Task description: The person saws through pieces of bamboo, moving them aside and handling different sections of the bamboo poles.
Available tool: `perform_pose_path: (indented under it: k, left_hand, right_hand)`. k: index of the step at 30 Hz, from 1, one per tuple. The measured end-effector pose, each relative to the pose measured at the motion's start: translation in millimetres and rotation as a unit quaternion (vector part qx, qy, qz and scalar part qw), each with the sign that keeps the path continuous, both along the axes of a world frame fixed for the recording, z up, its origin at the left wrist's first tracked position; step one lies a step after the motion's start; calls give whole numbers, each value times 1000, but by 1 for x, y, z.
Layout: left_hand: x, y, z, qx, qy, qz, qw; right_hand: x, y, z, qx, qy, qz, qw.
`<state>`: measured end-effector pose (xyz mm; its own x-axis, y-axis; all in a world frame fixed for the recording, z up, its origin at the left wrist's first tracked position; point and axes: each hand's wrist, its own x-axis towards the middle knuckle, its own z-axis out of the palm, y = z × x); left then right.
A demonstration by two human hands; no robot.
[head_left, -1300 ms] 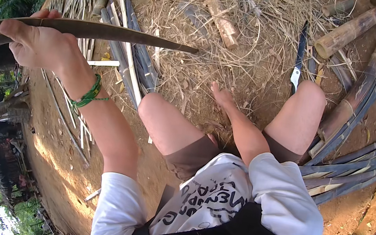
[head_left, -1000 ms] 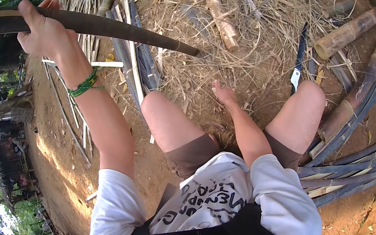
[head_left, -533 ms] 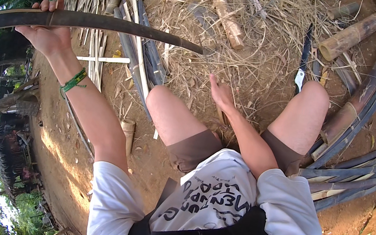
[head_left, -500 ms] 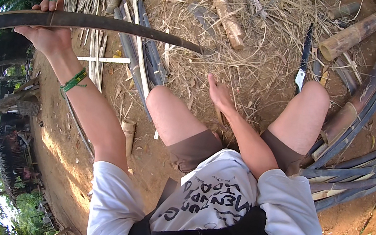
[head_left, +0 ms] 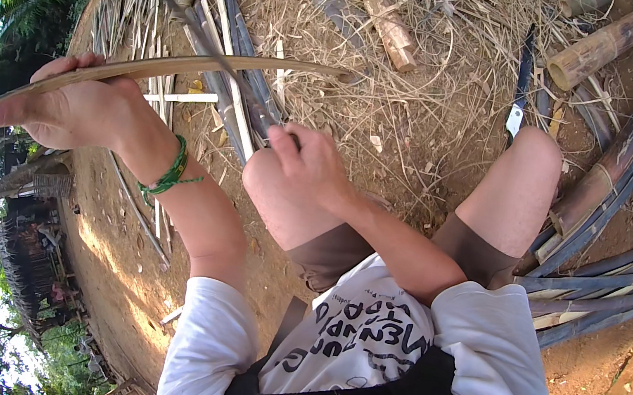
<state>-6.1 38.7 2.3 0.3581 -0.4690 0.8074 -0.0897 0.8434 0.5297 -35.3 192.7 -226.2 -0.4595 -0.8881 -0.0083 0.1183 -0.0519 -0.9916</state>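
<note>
So, the left hand (head_left: 84, 108) is up at the far left with its fingers curled around a long, curved, brown bamboo strip (head_left: 180, 63), thumb on the near side, the strip turned nearly edge-on. The strip runs from the left rim across the upper middle, and its tapered tip sits over the straw-littered brown dirt ground (head_left: 434, 146); can't tell whether that tip touches down. The right hand (head_left: 309, 167) is just above the bare left knee (head_left: 259, 180), fingers closed around the near end of a long, dark, narrow tool (head_left: 211, 39). That one's pretty blurred, but I'd read it as a knife. It crosses the strip in view, though I honestly can't tell if the two are in contact. My take is that the step in hand is paring or trimming the strip, left hand steadying, right hand cutting. The next move would call for a firm left grip, a settled blade angle along the edge, and the stroke kept well away from the left fingers and that knee. Also lying about: a thick, peeled, tan bamboo log (head_left: 382, 14) up top, and a bundle of grey-black split bamboo (head_left: 607, 288) at the right.
</note>
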Motion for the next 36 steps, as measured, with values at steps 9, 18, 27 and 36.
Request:
perform_pose_path:
  k: [9, 18, 27, 36]
  left_hand:
    - [-6, 8, -6, -4, -7, 20, 1000]
    - [-16, 14, -4, -16, 3, 33, 999]
    - [-10, 6, 1, 14, 32, 27, 999]
    - [-5, -5, 0, 3, -5, 36, 999]
  right_hand:
    - [-13, -4, -39, 52, 20, -6, 998]
    - [-45, -2, -176, 344, -71, 47, 935]
    - [-32, -15, -205, 311, -72, 29, 947]
    - [-23, -2, -235, 307, -24, 17, 951]
